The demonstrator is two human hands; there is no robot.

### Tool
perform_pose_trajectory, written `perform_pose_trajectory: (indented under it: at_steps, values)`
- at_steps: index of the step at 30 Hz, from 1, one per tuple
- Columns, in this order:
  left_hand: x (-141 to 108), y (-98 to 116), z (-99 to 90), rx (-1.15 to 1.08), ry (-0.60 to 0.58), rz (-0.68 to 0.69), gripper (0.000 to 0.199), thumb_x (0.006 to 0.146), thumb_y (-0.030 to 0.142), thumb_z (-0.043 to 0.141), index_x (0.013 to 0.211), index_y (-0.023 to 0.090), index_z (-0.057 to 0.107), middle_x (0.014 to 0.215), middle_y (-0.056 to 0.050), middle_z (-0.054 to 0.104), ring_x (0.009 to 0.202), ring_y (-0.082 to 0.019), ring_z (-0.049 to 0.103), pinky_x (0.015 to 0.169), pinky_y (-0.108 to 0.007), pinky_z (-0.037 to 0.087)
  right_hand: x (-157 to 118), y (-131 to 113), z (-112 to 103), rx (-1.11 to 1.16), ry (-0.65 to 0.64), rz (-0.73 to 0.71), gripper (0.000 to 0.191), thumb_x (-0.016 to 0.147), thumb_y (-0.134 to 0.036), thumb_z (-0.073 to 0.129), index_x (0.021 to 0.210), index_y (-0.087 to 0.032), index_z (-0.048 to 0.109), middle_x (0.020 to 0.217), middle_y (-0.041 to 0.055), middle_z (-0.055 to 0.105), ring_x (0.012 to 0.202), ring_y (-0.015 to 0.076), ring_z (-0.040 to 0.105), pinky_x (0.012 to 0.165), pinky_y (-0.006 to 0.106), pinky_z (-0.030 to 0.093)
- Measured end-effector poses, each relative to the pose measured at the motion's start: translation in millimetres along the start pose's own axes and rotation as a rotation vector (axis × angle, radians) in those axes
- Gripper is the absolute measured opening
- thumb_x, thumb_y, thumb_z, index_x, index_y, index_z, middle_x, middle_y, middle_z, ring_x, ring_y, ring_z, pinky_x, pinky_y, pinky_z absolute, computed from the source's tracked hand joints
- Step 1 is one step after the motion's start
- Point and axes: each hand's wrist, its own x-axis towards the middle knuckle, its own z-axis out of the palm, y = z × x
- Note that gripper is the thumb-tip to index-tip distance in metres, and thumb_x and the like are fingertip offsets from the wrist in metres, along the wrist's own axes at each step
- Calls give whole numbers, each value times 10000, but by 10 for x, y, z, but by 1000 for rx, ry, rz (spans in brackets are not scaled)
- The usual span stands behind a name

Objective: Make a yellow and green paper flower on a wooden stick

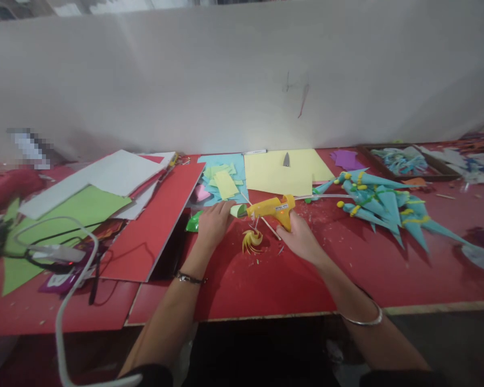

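Note:
My right hand [300, 236] is wrapped round the handle of a yellow hot glue gun [272, 208], whose nozzle points left. In my left hand [215, 224] is a curled piece of pale green paper [239, 210], with its open end at the nozzle; whether they touch I cannot tell. Just below the gun, a yellow curled paper piece with pointed strips [252, 241] lies on the red table [266, 290]. A thin white stick [271, 228] slants beneath the gun. Beside my left hand is a shiny green packet [194, 221], partly hidden.
Blue-green paper cones [387, 207] with yellow and green bits lie at right, near a tray [403, 161] of scraps. Yellow sheets [282, 174] and cut green slips [221, 180] lie behind. A red board [157, 226], a green sheet [80, 209] and a white cable [70, 301] occupy the left.

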Motion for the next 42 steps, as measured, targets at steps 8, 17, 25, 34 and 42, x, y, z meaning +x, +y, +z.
perform_pose_trajectory:
  at_steps: [8, 17, 25, 34, 42]
  values:
    - [2, -28, -24, 43, 24, 20, 263, 817, 271, 452, 1056, 204, 538, 966, -59, 632, 838, -190, 588, 628, -267, 406, 23, 47, -9, -67, 21, -29, 114, 696, -219, 425, 804, -188, 446, 753, 47, 579, 712, 206, 561, 572, 285, 403]
    - [-5, -79, -37, 43, 34, 47, 275, 826, 318, 437, 1048, 192, 541, 918, -65, 624, 846, -200, 567, 606, -278, 379, 20, 50, -30, -159, 41, -26, 127, 697, -228, 423, 818, -196, 443, 750, 54, 558, 701, 221, 558, 555, 288, 383]
    - [-8, -110, -4, 56, 75, 92, 268, 814, 289, 455, 1047, 186, 538, 917, -66, 623, 861, -203, 554, 620, -280, 383, 17, 21, -58, -317, 67, 2, 79, 705, -226, 418, 768, -182, 434, 720, 76, 556, 651, 218, 548, 507, 270, 331]
    - [-2, -138, 8, 104, 179, 131, 218, 801, 246, 461, 988, 191, 558, 849, -44, 639, 801, -183, 566, 582, -270, 376, -9, -28, -80, -546, 103, -40, 183, 752, -188, 375, 894, -139, 480, 795, 103, 576, 658, 212, 552, 531, 289, 346]
    - [8, -117, -17, 110, 128, 125, 185, 787, 222, 464, 935, 193, 571, 803, -38, 636, 779, -177, 565, 569, -271, 368, -12, 0, -74, -509, 188, -149, 359, 750, -259, 424, 1082, -124, 451, 1008, 134, 539, 740, 225, 573, 542, 316, 425]
